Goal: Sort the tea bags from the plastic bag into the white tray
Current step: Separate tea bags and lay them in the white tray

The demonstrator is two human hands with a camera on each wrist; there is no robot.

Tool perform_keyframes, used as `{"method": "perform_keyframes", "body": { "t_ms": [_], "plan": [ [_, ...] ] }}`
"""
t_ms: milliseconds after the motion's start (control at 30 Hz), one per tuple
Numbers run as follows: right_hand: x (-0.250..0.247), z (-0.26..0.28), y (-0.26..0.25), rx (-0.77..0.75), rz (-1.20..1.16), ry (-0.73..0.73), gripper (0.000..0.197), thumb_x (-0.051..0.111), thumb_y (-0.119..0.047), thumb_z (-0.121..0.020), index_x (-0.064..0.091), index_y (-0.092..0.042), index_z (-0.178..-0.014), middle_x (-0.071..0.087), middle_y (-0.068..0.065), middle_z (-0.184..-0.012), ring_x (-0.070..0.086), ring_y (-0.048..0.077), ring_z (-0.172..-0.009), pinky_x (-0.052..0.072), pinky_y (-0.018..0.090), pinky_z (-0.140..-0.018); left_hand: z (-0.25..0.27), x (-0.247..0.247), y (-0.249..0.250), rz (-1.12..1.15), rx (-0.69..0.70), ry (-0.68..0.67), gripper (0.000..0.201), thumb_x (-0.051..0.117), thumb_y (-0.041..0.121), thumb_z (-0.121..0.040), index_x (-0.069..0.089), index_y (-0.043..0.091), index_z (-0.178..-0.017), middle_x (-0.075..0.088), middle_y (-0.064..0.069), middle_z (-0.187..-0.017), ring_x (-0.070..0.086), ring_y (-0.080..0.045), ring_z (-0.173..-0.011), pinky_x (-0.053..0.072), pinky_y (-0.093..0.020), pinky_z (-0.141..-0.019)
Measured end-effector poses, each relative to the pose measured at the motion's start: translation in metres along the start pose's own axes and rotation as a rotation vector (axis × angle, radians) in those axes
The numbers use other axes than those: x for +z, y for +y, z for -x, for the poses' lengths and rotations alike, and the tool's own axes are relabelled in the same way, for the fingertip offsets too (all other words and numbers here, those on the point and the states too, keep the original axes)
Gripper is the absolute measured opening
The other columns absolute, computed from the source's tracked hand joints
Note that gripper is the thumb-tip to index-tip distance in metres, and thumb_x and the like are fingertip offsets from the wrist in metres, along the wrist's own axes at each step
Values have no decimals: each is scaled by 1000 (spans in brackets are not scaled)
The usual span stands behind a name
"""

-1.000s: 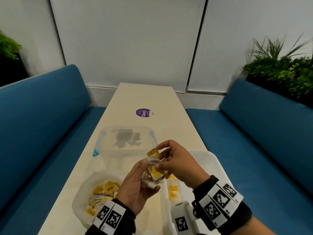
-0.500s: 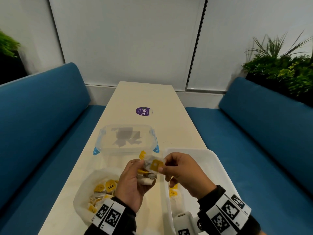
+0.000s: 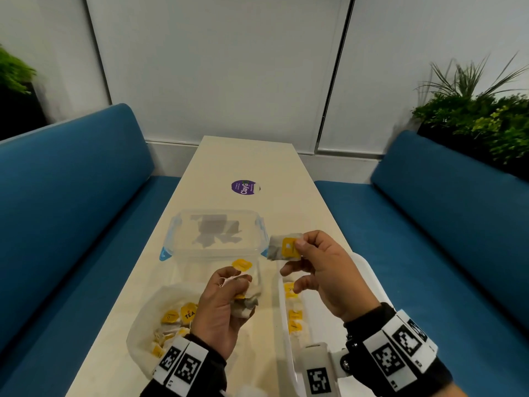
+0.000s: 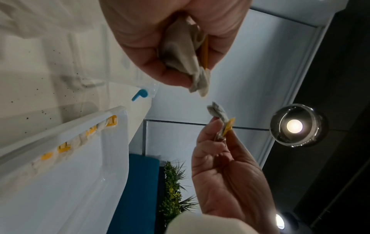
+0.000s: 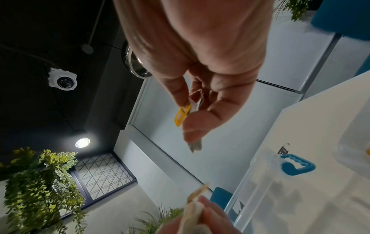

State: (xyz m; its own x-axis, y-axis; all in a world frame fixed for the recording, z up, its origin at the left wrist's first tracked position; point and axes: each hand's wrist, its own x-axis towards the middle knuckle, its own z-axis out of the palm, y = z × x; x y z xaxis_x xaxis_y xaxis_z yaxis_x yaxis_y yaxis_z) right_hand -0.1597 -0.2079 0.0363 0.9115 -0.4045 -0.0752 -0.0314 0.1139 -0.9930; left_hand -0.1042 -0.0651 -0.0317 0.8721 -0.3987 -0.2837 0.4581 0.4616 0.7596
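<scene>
My right hand (image 3: 297,247) pinches one tea bag (image 3: 282,247) with a yellow tag between thumb and forefinger, held in the air above the white tray's (image 3: 369,270) far left corner; the same tea bag (image 5: 183,114) shows in the right wrist view. My left hand (image 3: 234,287) grips a small bunch of tea bags (image 3: 246,303) with tangled strings; that bunch (image 4: 190,63) fills its curled fingers. The plastic bag (image 3: 143,325) lies open at the lower left with several yellow-tagged tea bags (image 3: 179,315) inside. A row of tea bags (image 3: 293,313) lies along the tray's left wall.
A clear plastic box (image 3: 213,236) with blue clips stands just beyond my hands. A purple round sticker (image 3: 244,188) marks the table (image 3: 252,159) farther off. Blue benches (image 3: 71,196) run along both sides, with plants (image 3: 481,121) behind the right one.
My right hand has pulled one tea bag away from the bunch, up and to the right. The left hand has sunk slightly with the remaining bunch.
</scene>
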Motion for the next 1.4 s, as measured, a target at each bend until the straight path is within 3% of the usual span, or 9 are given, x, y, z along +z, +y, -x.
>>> {"method": "perform_keyframes", "body": {
  "t_ms": [167,267,367,533,667,767,833,1167,1400],
  "plan": [
    [-7,0,-3,-5,-2,-31,6,52,2,-90,54,-3,-92,63,10,-74,57,15,-51,44,23,-40,3,1,5,-155,73,-74,36,44,-10,-85,63,16,-101,62,-4,-75,46,-16,-42,32,-22,-44],
    [-11,2,-3,17,111,-85,13,60,9,-82,61,-2,-88,60,9,-67,52,12,-48,43,22,-42,6,6,7,-205,80,-178,35,60,1,-79,62,19,-108,61,-4,-67,48,-15,-43,35,-22,-40],
    [-11,6,-4,13,270,-121,9,66,2,-81,68,-7,-79,62,7,-67,50,7,-49,41,19,-46,7,12,5,-270,62,-284,43,72,18,-68,61,18,-110,59,-9,-74,50,-13,-44,38,-22,-39],
    [-19,5,2,-109,665,-33,26,72,-15,-79,65,-33,-63,61,-1,-81,56,11,-77,46,25,-73,3,18,-9,-387,61,-262,21,59,1,-84,62,8,-104,56,-7,-58,49,-14,-40,39,-20,-39],
    [-36,4,8,-89,615,79,10,74,-17,-78,71,-19,-69,61,-2,-79,54,6,-71,41,17,-67,-4,13,-18,-370,-12,-188,20,55,-1,-88,61,11,-102,51,-6,-51,44,-15,-39,34,-17,-39],
    [-50,1,19,58,551,125,19,72,-19,-81,65,-14,-64,56,-4,-59,45,3,-48,36,16,-47,-7,12,-21,-360,-43,-156,18,56,0,-88,61,12,-100,55,0,-53,45,-15,-42,37,-17,-39],
    [-58,-1,29,233,453,89,20,66,-19,-87,60,-13,-69,59,3,-64,49,10,-53,35,20,-42,-8,11,-21,-343,-63,-143,17,55,0,-88,62,12,-99,55,1,-55,46,-15,-42,39,-16,-38],
    [-66,-18,65,682,950,-270,14,46,-10,-94,51,-18,-84,62,2,-82,62,10,-63,45,22,-47,-10,1,-27,-277,-98,-143,15,49,-2,-91,59,7,-99,52,-3,-56,41,-12,-35,35,-16,-36],
    [-50,-27,95,909,1140,-476,24,46,-5,-91,56,2,-112,65,12,-73,61,17,-52,51,25,-52,-14,-9,-30,-266,-130,-121,16,49,-1,-92,59,6,-102,52,-6,-59,41,-14,-36,34,-17,-38]
  ]
}}
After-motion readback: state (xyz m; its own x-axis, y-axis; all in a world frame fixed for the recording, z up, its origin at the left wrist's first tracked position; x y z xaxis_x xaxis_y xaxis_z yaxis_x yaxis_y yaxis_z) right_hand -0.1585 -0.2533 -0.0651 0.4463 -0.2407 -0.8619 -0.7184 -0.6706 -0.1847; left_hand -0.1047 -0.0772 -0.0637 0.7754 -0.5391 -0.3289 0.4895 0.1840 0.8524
